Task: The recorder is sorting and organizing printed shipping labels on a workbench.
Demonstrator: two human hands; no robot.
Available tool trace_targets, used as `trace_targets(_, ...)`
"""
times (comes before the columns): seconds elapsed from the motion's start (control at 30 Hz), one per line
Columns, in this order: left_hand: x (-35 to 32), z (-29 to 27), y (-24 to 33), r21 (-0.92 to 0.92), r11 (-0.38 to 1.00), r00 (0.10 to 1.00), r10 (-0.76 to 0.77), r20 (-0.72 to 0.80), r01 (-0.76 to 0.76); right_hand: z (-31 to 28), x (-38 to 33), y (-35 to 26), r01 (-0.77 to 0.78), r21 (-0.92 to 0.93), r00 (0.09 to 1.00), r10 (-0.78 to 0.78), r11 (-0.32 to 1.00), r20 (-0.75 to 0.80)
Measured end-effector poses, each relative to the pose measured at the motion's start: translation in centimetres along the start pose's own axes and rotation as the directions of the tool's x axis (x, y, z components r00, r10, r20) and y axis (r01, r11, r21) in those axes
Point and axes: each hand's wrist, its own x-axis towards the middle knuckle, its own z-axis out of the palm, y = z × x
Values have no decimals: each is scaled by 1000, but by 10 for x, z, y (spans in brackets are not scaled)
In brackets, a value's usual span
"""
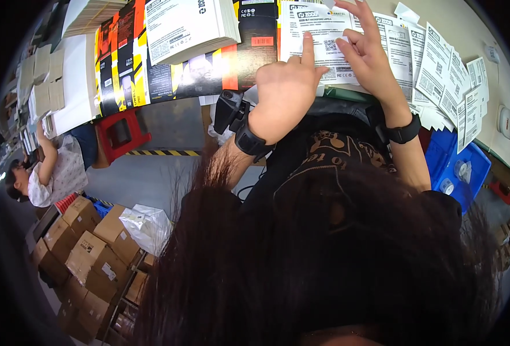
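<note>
A white printed sheet (324,52) lies on a stack of similar sheets at the table's near edge. My left hand (286,95) is over its lower left part, with the index finger stretched out onto the paper, the thumb pointing right and the other fingers curled. My right hand (373,60) is at the sheet's right side. Its thumb and a bent finger are by the paper's edge, slightly apart, while the other fingers reach upward, spread. No grip on the paper shows in either hand. Both wrists wear black bands.
Left of the sheets, a thick paper stack (191,29) sits on colourful printed cardboard (255,40). More sheets (439,69) fan out to the right. A blue bin (459,167) stands below the table. Cartons (93,254), a red stool (122,138) and another person (53,173) are at left.
</note>
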Motion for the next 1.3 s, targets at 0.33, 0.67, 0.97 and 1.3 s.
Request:
trace_targets(0.33,4,-4,1,-61,997,999,47,23,-46,20,51,57,748,630,525,-767,210,-368)
trace_targets(0.67,6,-2,-1,-77,995,998,60,21,-58,3,14,54,613,-40,774,-609,789,-173)
trace_targets(0.97,6,-2,-3,-107,993,997,58,56,-52,9,26,65,865,149,502,-833,479,-234)
trace_targets(1.3,6,-2,-3,-86,994,996,72,62,-66,9,11,50,513,-568,709,-691,644,-143)
